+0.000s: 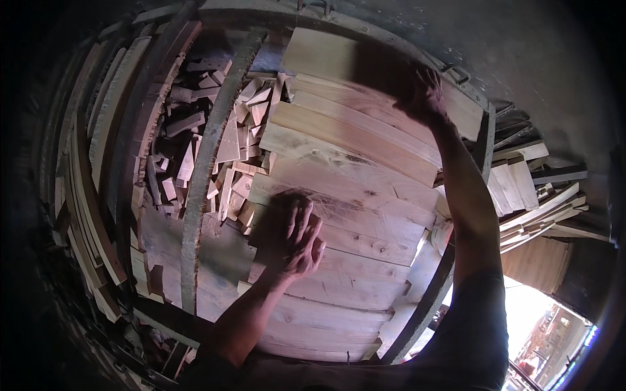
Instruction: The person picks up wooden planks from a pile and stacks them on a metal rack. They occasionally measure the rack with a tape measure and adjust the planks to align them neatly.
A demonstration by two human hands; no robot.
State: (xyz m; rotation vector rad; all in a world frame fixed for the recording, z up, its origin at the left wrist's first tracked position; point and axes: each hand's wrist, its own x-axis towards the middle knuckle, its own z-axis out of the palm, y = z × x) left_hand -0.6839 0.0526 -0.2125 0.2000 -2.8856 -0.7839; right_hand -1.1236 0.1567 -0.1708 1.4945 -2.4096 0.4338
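Note:
Several pale wooden boards [352, 171] lie side by side across a frame in front of me. Over the nearer boards, left of their middle, is my left hand [301, 240], fingers loosely bent and apart, with nothing visible in it. My right arm reaches to the far right, where my right hand [427, 94] is spread open at the wide far board [319, 55]. Whether either palm presses on the wood cannot be made out. Dark shadows fall on the boards beside both hands.
A dark metal bar [212, 156] runs lengthwise left of the boards. Small wood offcuts [186, 124] are heaped around it. Long planks [98, 202] stand along the left side. More sticks [544, 212] are stacked at the right, near a bright opening [528, 313].

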